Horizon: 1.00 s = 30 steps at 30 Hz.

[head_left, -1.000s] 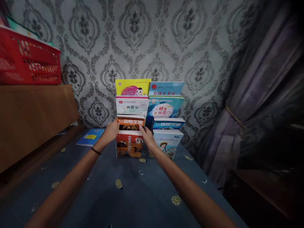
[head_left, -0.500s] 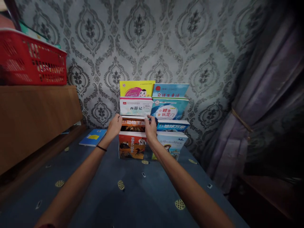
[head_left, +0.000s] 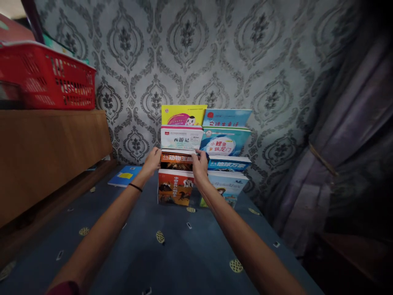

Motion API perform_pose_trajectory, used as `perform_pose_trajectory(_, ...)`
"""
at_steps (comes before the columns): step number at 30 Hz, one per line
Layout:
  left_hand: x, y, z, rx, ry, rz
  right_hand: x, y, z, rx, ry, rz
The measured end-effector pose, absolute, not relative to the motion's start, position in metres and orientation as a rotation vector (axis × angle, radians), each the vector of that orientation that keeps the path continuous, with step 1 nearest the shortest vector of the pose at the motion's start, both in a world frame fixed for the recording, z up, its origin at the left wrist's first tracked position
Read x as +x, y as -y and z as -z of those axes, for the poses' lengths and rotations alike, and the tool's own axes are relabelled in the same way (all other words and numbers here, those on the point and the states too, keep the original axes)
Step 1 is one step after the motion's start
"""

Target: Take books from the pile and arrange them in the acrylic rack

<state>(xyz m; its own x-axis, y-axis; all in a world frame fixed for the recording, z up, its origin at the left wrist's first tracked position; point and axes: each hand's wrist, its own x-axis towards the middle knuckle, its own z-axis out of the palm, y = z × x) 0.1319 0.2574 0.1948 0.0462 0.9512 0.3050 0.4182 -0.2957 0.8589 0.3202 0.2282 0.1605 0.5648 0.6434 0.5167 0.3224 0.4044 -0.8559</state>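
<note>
Books stand in two tiered columns against the wall. In the left column, my left hand [head_left: 152, 162] is closed at the left edge of an orange and black book [head_left: 178, 160]. The thumb of my right hand [head_left: 200, 166] rests at that book's right edge, its fingers bent behind and partly hidden. Just behind it is a white book [head_left: 181, 139], backed by a yellow book [head_left: 184, 112]. A red-orange book [head_left: 175, 188] stands in front. The right column has a blue book [head_left: 229, 164], a teal book [head_left: 227, 141] and a light-blue book [head_left: 231, 182].
A blue book with a yellow patch [head_left: 125, 176] lies flat at the left on the dark patterned cloth [head_left: 129, 246]. A red basket [head_left: 73, 82] sits on the wooden cabinet [head_left: 55, 155]. At the right hangs a tied curtain [head_left: 316, 196].
The whole view has shifted slightly, so the books and hands appear a little further right. Both hands stay at the edges of the orange and black book.
</note>
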Motion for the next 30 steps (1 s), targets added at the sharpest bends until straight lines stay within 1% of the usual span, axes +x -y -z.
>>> perform_pose_trajectory(3,0.127,-0.257,-0.197,1.599,-1.329,-1.168,0.321,-0.229,-0.162,-1.194,0.984,-0.269)
perform_pose_trajectory(7,0.127,-0.254,-0.195,1.513,-1.293,-1.185,0.321,-0.232,-0.162,-1.199,0.951,-0.274)
perform_pose_trajectory(13,0.134,-0.247,-0.187,1.878,-1.431,-1.272,0.322,-0.237,-0.159,-1.182,0.950,-0.263)
perform_pose_trajectory(18,0.141,-0.239,-0.183,2.087,-1.556,-1.232,0.323,-0.237,-0.158,-1.169,0.950,-0.229)
perform_pose_trajectory(30,0.138,-0.239,-0.180,2.254,-1.597,-1.157,0.320,-0.223,-0.162,-1.168,0.995,-0.230)
